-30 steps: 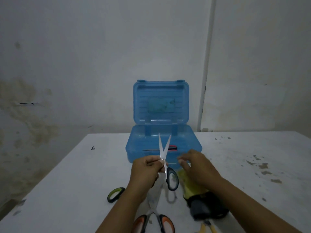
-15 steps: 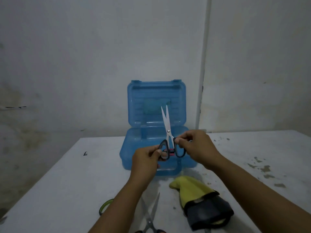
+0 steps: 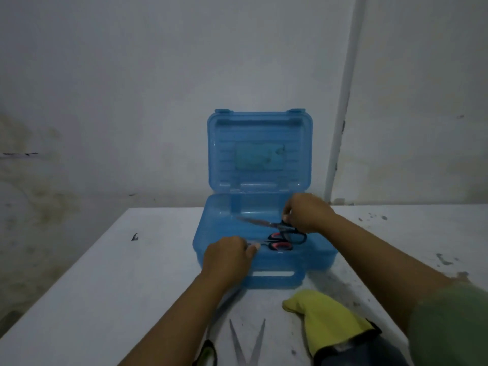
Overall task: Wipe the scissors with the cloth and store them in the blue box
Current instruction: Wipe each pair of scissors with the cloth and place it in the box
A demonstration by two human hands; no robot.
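Observation:
The blue box stands open on the white table, lid upright. My right hand grips the black handles of a pair of scissors and holds them flat inside the box, blades pointing left. Red-and-black-handled scissors lie in the box below them. My left hand rests on the box's front left edge, its fingertips close to the blades of the red-handled pair. The yellow and black cloth lies on the table in front of the box, to the right.
Another pair of scissors lies open on the table near the front edge, blades pointing away from me. A green-and-black handle shows beside my left forearm. The wall stands right behind the box. Dirt specks mark the table's right side.
The black-handled scissors went from upright between both hands down into the box, now flat. My left hand let go of them and dropped to the box's front edge.

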